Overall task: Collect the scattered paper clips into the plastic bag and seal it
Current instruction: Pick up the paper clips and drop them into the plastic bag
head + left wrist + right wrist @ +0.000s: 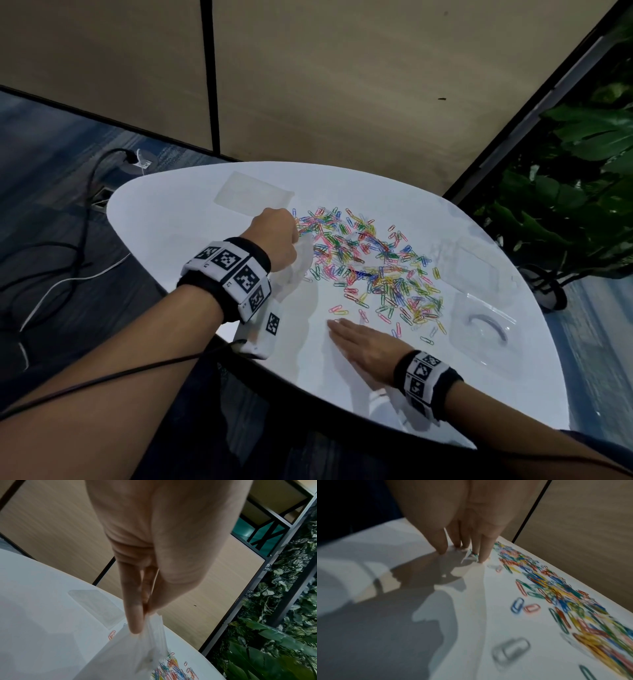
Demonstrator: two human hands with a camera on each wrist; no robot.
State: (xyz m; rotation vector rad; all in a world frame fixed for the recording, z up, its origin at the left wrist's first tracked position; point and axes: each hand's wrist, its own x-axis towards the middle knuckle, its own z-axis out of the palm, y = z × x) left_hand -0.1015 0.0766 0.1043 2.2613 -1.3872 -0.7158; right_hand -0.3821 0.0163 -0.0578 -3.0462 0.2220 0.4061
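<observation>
Hundreds of coloured paper clips (373,263) are spread across the middle of the white counter (164,219), none of them seen inside the plastic bag (298,270) so far. The bag is pinched near its top edge between thumb and fingers (133,609) of the left hand (275,236) and hangs limp beside the left end of the heap. The right hand (363,346) is laid flat, fingers straight and together, at the near edge of the pile, holding nothing; it is judged to be placed for a sweep.

Trouble is likeliest at the bag's mouth, which is held by one hand only and cannot be seen to be open: clips swept toward it could be pushed past or under the film. A brisk sweep could also send clips off the rounded counter edge onto the floor. Stragglers near the clear plastic tray (486,329) could be missed.
</observation>
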